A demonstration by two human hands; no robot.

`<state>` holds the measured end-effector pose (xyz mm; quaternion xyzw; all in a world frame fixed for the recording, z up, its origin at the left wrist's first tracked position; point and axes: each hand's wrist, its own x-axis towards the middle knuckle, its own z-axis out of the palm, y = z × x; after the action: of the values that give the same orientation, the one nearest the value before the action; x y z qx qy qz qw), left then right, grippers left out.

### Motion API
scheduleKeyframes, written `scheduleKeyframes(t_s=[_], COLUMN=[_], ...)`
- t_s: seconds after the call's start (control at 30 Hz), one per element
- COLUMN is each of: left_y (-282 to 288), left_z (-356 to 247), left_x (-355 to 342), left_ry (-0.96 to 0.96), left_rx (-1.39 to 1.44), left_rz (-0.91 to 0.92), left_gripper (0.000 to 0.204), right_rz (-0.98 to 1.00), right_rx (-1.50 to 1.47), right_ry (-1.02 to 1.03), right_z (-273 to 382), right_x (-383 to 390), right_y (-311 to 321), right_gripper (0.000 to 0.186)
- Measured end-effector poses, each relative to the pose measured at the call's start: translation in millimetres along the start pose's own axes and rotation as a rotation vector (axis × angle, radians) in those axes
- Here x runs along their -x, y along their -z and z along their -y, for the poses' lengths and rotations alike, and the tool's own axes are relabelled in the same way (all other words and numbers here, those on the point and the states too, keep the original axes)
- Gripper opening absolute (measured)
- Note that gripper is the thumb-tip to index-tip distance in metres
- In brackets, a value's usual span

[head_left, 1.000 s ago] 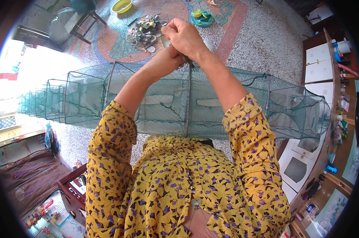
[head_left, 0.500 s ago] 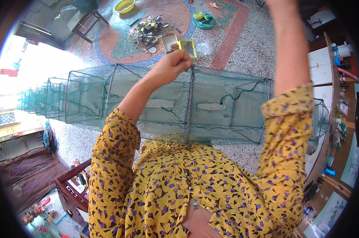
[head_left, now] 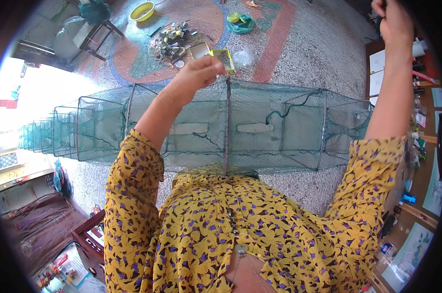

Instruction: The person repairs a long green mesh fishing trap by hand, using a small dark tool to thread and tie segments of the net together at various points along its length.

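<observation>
Fingers of left hand [head_left: 200,73] pinched narrow, of right hand [head_left: 396,25] curled, contents unclear; best steady the long green-mesh net [head_left: 260,142] beside left fingertips.

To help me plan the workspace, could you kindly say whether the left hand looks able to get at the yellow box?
Probably yes: the left hand is at the far side of the net, the yellow box looks close beyond, and nothing visible blocks it, though depth is unclear.
</observation>
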<state>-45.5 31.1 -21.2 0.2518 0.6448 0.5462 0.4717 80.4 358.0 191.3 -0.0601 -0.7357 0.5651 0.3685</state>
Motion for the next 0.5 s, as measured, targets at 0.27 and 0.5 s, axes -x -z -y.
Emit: scheduleKeyframes(t_s=[0.27,0.5], left_y=[-6.6,0.7], left_z=[-5.1,3.0], left_x=[0.6,-6.2], left_ry=[0.044,0.04], left_rx=[0.333,0.347], left_rz=[-0.137,-0.047], left_gripper=[0.016,0.013], right_rz=[0.63,0.557], right_rx=[0.527,0.607], right_ry=[0.056,-0.171], right_z=[-40.6,-69.0], right_x=[152.3,188.4], right_y=[-91.6,-120.5], right_gripper=[0.013,0.008])
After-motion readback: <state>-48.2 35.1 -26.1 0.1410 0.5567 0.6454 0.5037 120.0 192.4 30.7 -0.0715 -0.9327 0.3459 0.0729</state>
